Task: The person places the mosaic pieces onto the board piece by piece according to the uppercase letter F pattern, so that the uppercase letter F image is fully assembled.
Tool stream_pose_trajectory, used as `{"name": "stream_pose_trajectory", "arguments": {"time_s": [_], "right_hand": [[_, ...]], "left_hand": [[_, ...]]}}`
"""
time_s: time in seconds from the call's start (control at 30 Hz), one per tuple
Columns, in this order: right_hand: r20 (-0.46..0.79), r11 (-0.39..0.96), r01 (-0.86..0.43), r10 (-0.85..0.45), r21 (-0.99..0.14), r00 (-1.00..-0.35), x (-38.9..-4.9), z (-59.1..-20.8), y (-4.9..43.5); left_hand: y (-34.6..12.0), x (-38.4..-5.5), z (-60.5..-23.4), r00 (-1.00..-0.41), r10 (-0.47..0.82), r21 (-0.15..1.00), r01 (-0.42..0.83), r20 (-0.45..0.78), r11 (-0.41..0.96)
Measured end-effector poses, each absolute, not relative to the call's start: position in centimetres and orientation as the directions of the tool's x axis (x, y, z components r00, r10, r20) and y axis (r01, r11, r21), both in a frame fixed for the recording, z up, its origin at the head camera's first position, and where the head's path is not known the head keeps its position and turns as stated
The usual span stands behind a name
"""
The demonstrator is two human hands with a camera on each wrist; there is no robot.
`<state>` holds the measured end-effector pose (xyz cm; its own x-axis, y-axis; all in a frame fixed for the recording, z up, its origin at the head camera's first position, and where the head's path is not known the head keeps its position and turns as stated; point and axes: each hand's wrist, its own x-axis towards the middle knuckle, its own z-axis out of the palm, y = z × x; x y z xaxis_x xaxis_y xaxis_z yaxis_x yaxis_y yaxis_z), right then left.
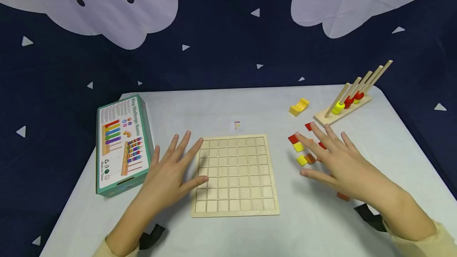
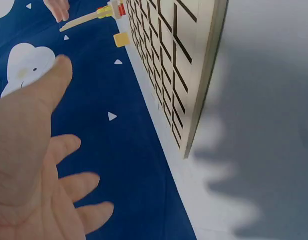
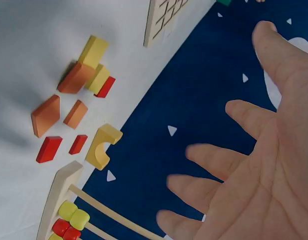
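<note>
My left hand [image 1: 171, 171] hovers with spread fingers over the left edge of a wooden grid board [image 1: 235, 214], holding nothing. The board lies flat, its square cells bare. On the right, my right hand [image 1: 337, 162] is held above a loose group of small coloured tiles, fingers apart and nothing in them. Among these tiles are a yellow tile [image 1: 302, 160], a red tile [image 1: 293, 139] and an orange tile [image 3: 45, 116]. The hand hides part of the group in the head view. A small printed grid card [image 1: 237, 126] lies just beyond the board.
At the left stands a green game box [image 1: 123, 142]. A wooden peg stand [image 1: 323, 118] with red and yellow beads is at the back right, a yellow notched block [image 1: 299, 107] beside it. Behind the white table [image 1: 178, 110] hangs a dark blue cloth [image 1: 221, 66].
</note>
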<state>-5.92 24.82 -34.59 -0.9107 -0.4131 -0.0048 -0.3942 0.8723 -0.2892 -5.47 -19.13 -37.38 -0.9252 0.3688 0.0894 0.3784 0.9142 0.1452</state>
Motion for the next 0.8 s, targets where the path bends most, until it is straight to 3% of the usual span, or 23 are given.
{"name": "stream_pose_trajectory", "arguments": {"time_s": [0.23,0.53,0.8], "right_hand": [[0.004,0.831,-0.432,-0.460,-0.352,-0.888,-8.3,-34.5,26.1],[-0.067,0.863,-0.366,-0.412,-0.348,-0.909,-13.7,-36.1,27.9],[-0.134,0.846,-0.363,-0.442,-0.391,-0.887,-16.6,-37.6,26.9]], "left_hand": [[-20.7,-4.4,-38.2,-0.927,0.374,0.199,0.372,0.031,0.907],[-22.0,-3.2,-39.9,-0.903,0.428,0.390,0.384,-0.030,0.837],[-22.7,-2.6,-41.0,-0.887,0.449,0.489,0.345,-0.109,0.801]]}}
